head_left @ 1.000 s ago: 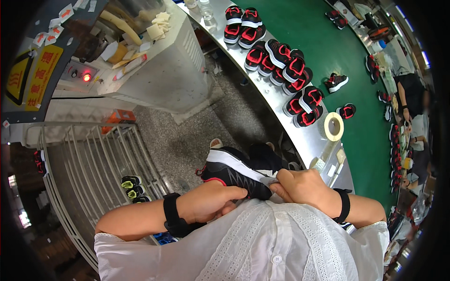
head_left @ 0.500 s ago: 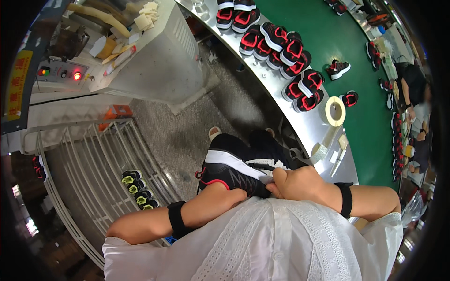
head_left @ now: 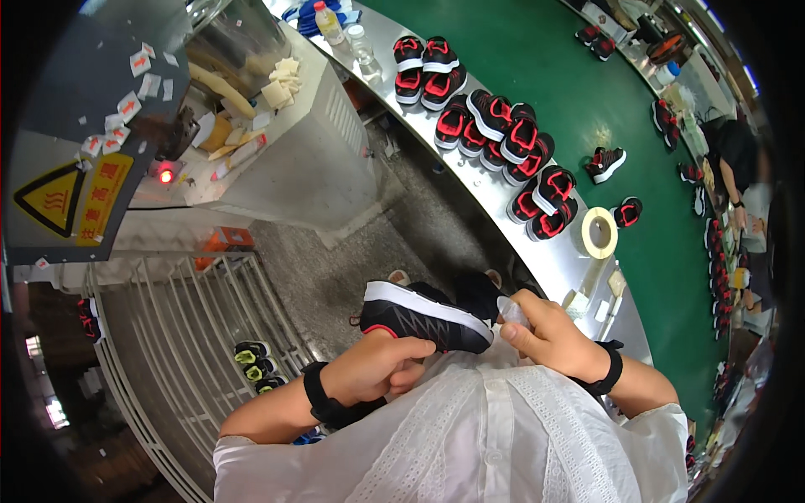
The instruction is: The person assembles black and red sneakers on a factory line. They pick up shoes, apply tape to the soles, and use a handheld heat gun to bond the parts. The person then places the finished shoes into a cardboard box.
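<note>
A black sneaker (head_left: 419, 323) with a white sole and red collar lies on its side in front of my chest. My left hand (head_left: 381, 360) is closed on it, with part of the hand hidden at the collar and the thumb along the upper. Just off the toe, my right hand (head_left: 549, 335) pinches a small translucent whitish piece (head_left: 512, 311) between thumb and fingers. What that piece is I cannot make out.
Black-and-red sneakers (head_left: 520, 134) stand in piles along the metal ledge beside a green belt (head_left: 662, 277). A tape roll (head_left: 599, 233) lies nearer. At left are a slatted rack (head_left: 201, 335) and a machine (head_left: 293, 159) with a red light. Co-workers (head_left: 738, 168) are at far right.
My right hand has drawn away from the sneaker's toe with the translucent piece. The sneaker has tilted to show more of its side, and the whole view has shifted.
</note>
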`<state>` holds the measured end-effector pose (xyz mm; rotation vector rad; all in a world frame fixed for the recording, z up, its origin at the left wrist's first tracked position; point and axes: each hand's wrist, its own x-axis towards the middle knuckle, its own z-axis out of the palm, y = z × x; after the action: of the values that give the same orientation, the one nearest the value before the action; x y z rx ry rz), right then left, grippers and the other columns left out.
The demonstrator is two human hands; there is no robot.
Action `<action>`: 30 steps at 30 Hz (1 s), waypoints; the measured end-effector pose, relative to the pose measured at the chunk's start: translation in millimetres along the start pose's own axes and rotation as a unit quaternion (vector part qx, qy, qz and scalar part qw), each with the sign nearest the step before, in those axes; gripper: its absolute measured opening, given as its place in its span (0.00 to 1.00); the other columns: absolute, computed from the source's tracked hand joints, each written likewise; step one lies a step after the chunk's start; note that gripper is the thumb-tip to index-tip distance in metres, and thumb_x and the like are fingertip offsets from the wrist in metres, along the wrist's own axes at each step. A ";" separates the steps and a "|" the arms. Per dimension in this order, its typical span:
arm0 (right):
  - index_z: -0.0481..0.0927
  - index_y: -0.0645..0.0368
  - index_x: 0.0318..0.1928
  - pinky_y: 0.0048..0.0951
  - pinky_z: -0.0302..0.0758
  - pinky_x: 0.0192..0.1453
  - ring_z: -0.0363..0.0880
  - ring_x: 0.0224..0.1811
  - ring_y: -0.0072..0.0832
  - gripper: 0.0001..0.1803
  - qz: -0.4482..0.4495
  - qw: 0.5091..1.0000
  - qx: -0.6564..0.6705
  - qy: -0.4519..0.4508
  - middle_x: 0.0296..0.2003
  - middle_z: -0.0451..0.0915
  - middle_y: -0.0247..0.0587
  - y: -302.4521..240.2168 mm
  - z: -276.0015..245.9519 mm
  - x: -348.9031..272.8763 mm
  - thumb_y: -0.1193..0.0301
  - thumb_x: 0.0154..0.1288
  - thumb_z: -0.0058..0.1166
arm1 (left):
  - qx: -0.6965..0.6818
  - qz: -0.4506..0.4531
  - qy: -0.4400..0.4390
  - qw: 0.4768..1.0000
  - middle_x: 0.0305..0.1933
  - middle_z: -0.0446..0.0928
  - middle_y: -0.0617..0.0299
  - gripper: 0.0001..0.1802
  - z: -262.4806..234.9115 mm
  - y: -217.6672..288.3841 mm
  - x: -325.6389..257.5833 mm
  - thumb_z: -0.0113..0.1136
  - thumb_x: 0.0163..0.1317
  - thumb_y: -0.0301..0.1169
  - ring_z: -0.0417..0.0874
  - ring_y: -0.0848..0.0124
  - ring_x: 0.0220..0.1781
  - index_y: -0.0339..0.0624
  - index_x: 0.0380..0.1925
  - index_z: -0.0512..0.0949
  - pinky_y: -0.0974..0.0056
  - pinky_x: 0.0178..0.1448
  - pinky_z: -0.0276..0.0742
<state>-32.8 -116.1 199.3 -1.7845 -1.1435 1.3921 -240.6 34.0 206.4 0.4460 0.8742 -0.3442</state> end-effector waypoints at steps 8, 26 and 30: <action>0.71 0.64 0.45 0.31 0.73 0.43 0.78 0.35 0.33 0.26 -0.021 0.997 0.052 0.053 0.34 0.79 0.44 5.3 -0.8 5.6 0.63 0.52 0.67 | 0.009 0.002 -0.048 0.999 0.10 0.57 0.69 0.10 13.0 22.8 5.0 0.48 0.66 0.33 0.58 0.78 0.13 0.43 0.26 0.72 0.70 0.18 0.54; 0.71 0.66 0.47 0.29 0.73 0.41 0.76 0.35 0.25 0.27 -0.017 0.968 0.150 0.203 0.33 0.78 0.43 39.6 11.4 -20.8 0.62 0.53 0.66 | 0.074 -0.014 -0.127 0.989 0.11 0.60 0.66 0.18 38.4 35.3 29.5 0.47 0.68 0.37 0.62 0.74 0.15 0.43 0.18 0.68 0.68 0.22 0.59; 0.71 0.65 0.48 0.30 0.74 0.42 0.78 0.36 0.27 0.27 -0.013 0.961 0.139 0.237 0.35 0.79 0.44 41.2 9.9 -26.2 0.62 0.52 0.66 | 0.111 -0.010 -0.131 0.985 0.12 0.61 0.66 0.15 48.8 35.0 37.9 0.47 0.68 0.37 0.64 0.73 0.15 0.38 0.27 0.72 0.69 0.24 0.62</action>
<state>-33.4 -158.6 173.2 -1.7571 -0.6772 0.9730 -169.8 35.1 211.8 0.5840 0.5854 -0.5105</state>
